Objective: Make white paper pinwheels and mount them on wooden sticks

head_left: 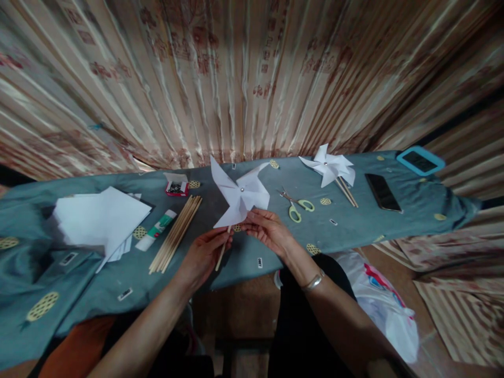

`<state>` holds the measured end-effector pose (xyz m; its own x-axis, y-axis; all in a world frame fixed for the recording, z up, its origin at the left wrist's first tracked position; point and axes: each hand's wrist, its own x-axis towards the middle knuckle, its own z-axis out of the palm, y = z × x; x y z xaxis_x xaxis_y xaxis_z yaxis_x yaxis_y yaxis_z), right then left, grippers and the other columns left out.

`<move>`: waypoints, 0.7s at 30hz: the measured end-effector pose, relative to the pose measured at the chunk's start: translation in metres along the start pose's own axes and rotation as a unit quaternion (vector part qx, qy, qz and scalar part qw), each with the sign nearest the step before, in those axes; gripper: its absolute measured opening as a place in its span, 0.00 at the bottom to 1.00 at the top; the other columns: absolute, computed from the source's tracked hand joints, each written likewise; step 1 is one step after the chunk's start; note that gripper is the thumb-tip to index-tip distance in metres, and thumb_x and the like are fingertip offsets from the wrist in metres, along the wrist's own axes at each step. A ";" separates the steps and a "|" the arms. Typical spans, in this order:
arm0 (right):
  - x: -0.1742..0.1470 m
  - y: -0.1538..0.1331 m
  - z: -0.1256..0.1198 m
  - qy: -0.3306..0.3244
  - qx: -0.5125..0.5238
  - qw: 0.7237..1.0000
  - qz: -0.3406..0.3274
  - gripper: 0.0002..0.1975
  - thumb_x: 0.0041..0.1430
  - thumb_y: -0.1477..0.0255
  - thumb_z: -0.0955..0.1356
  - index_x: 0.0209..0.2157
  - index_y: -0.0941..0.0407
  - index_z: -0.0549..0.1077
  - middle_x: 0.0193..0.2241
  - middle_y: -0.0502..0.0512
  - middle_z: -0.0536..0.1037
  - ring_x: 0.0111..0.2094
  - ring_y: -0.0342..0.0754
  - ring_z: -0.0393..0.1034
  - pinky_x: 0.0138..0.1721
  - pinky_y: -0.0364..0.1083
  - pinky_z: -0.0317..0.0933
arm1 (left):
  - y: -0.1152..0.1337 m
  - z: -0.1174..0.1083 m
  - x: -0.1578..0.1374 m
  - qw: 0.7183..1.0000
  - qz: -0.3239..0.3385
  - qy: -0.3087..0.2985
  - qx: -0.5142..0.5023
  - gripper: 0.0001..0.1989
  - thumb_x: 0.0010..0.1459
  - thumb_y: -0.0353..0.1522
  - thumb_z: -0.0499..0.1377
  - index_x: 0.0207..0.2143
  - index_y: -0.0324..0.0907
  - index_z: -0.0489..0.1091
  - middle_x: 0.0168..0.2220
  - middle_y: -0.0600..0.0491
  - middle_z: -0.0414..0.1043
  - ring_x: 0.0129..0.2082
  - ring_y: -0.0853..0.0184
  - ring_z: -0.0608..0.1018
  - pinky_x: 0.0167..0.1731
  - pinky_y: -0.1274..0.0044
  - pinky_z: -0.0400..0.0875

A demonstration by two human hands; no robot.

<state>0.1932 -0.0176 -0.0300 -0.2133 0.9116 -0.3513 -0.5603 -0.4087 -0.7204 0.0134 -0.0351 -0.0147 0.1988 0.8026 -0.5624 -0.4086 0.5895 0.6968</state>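
Observation:
A white paper pinwheel (238, 197) with a silver pin at its centre is held up in front of me over the cloth. My left hand (203, 253) is closed round its thin wooden stick (221, 257), just below the paper. The fingers of my right hand (270, 229) pinch the lower right edge of a paper blade. To the right of that hand lies a pair of scissors (296, 205) with light green handles, blades apart. Left of my left hand rests a bundle of several wooden sticks (176, 234).
Paper sheets (84, 218), a glue stick (156, 230) and an open red box of pins (177, 187) lie leftward. Finished-looking pinwheels (329, 165), a phone (382, 192) and a blue-framed tablet (421, 160) are rightward. A plastic bag (384, 310) sits on the floor; a curtain (236, 79) hangs behind.

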 end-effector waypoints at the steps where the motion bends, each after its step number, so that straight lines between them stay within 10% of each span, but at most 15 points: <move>1: -0.002 -0.001 0.001 0.000 -0.020 1.000 -0.004 0.21 0.34 0.61 0.83 0.29 0.58 0.80 0.27 0.54 0.84 0.26 0.43 0.79 0.25 0.37 0.70 | 0.000 0.001 0.000 1.000 0.000 0.002 -0.005 0.06 0.47 0.22 0.67 0.29 0.39 0.81 0.30 0.52 0.79 0.27 0.73 0.76 0.32 0.84 0.73; 21: 0.007 -0.039 -0.026 0.201 -0.181 0.924 -0.272 0.20 0.34 0.61 0.80 0.32 0.53 0.80 0.31 0.51 0.83 0.35 0.46 0.74 0.39 0.46 0.68 | 0.003 0.005 -0.002 1.000 -0.017 0.005 -0.016 0.08 0.48 0.20 0.67 0.32 0.37 0.81 0.27 0.53 0.79 0.25 0.74 0.77 0.29 0.85 0.74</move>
<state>0.2346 0.0041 -0.0198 0.3759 0.9265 -0.0196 -0.1781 0.0514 -0.9827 0.0164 -0.0345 -0.0094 0.2033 0.7811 -0.5904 -0.4296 0.6130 0.6630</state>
